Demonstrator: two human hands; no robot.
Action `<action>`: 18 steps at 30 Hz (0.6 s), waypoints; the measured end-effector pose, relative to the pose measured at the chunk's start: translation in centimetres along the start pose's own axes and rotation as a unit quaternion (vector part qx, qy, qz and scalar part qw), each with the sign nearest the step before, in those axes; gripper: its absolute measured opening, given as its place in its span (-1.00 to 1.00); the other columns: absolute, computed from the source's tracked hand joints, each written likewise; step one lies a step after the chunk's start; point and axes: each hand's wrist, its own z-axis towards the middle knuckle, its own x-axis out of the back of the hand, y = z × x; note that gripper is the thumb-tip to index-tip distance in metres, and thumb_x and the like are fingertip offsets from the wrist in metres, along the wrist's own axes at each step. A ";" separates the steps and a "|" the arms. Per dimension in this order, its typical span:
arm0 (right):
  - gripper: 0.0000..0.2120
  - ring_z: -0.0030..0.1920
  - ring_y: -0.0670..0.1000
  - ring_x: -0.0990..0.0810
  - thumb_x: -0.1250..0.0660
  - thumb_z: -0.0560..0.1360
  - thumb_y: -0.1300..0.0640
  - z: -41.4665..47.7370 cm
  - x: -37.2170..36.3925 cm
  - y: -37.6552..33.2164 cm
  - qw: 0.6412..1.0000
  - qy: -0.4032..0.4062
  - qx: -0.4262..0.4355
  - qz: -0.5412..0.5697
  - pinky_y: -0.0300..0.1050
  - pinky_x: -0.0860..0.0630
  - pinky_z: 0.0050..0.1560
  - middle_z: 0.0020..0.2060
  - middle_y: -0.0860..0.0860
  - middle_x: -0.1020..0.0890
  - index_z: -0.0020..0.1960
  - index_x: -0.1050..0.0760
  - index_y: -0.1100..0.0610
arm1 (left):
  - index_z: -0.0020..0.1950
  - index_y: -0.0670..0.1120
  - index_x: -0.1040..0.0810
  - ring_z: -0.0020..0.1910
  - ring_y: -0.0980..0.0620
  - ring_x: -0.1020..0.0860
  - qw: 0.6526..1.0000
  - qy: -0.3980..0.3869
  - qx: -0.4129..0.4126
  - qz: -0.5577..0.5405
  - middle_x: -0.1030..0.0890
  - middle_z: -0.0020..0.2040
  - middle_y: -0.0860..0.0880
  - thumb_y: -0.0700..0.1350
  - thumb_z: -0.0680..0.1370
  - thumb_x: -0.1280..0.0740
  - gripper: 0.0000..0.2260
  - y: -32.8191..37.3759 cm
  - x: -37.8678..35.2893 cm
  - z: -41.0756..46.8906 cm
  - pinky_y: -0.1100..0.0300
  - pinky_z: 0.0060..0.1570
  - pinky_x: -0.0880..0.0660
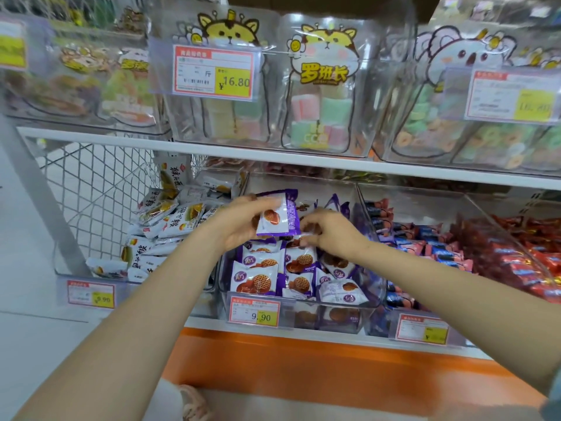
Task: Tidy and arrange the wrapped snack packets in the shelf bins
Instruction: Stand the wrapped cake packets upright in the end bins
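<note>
- The left hand (pixel 241 221) is raised over the middle bin (pixel 303 305) and holds one packet (pixel 277 216), purple and white with a round waffle biscuit printed on it
- Its thumb lies along the packet's top left edge and its fingers are curled behind, so the packet stands nearly upright in the grip, printed face towards the camera, clear of the pile below
- The right hand (pixel 332 233) is just beside the held packet, to its right and slightly lower, with the knuckles up and the fingers curled downward
- Its fingertips (pixel 306 230) reach the crinkled top seam of one of the purple packets (pixel 267 273) in the bin; whether they actually pinch it cannot be told
- The rest of the purple packets lie in the middle bin in overlapping rows, most face up, some tilted against the right wall
- A red and yellow price tag (pixel 254 312) reading 9.90 hangs on the front of that bin
- The left bin (pixel 91 273) holds white packets (pixel 170 221) heaped loosely
- The bin to the right holds blue and pink packets (pixel 431 247), and beyond it lie red packets (pixel 522 253)
- On the shelf above stand clear bins with cartoon animal stickers and pastel sweets (pixel 315 117), one with a tag (pixel 214 72) reading 16.80
</note>
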 end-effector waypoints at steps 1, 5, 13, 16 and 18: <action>-0.82 -0.21 -0.11 -0.51 -0.38 0.48 0.21 -0.2 0.6 0.0 0.997 0.032 -0.021 0.066 -0.28 -0.48 -0.12 -0.07 0.03 -0.58 0.08 -0.58 0.15 | 0.37 -0.27 -0.32 -0.10 -0.03 -0.63 1.000 0.008 -0.010 0.002 -0.60 0.07 -0.20 -0.24 0.41 -0.43 -0.43 -0.1 0.1 0.2 0.10 -0.12 -0.62; -0.74 -0.31 0.02 -0.67 -0.16 0.62 0.11 -1.5 3.0 -0.9 0.847 -0.054 -0.205 0.487 -0.18 -0.62 -0.27 -0.19 0.21 -0.66 0.21 -0.44 0.25 | 0.26 -0.20 -0.40 -0.12 -0.01 -0.61 0.989 -0.001 -0.120 0.089 -0.63 -0.04 -0.10 -0.35 0.41 -0.41 -0.56 -0.5 -0.8 0.2 0.13 0.01 -0.53; -0.74 -0.25 0.04 -0.69 -0.30 0.40 0.21 -3.2 4.9 -0.2 0.686 -0.116 -0.224 0.682 -0.15 -0.64 -0.26 -0.21 0.16 -0.68 0.07 -0.47 0.25 | 0.15 -0.12 -0.47 0.04 0.11 -0.55 0.969 -0.053 -0.163 0.176 -0.58 0.06 -0.01 -0.43 0.43 -0.36 -0.64 -0.7 -2.5 -0.3 0.36 -0.02 -0.51; -0.75 -0.30 -0.01 -0.67 -0.36 0.36 0.28 -3.4 5.6 0.7 0.717 -0.077 -0.228 0.654 -0.21 -0.63 -0.26 -0.25 0.12 -0.68 0.03 -0.50 0.25 | 0.20 -0.17 -0.45 -0.01 0.00 -0.59 0.988 0.007 -0.109 0.106 -0.59 0.07 -0.12 -0.32 0.54 -0.28 -0.76 -0.5 -2.2 -0.5 0.29 -0.11 -0.57; -0.79 -0.28 -0.06 -0.66 -0.37 0.39 0.28 -3.6 5.6 0.7 0.762 -0.069 -0.205 0.611 -0.26 -0.61 -0.24 -0.25 0.06 -0.69 0.02 -0.52 0.20 | 0.16 -0.17 -0.46 -0.10 0.00 -0.61 0.995 -0.003 -0.056 0.083 -0.60 0.05 -0.15 -0.18 0.59 -0.23 -0.84 -0.4 -2.3 -0.7 0.24 -0.17 -0.61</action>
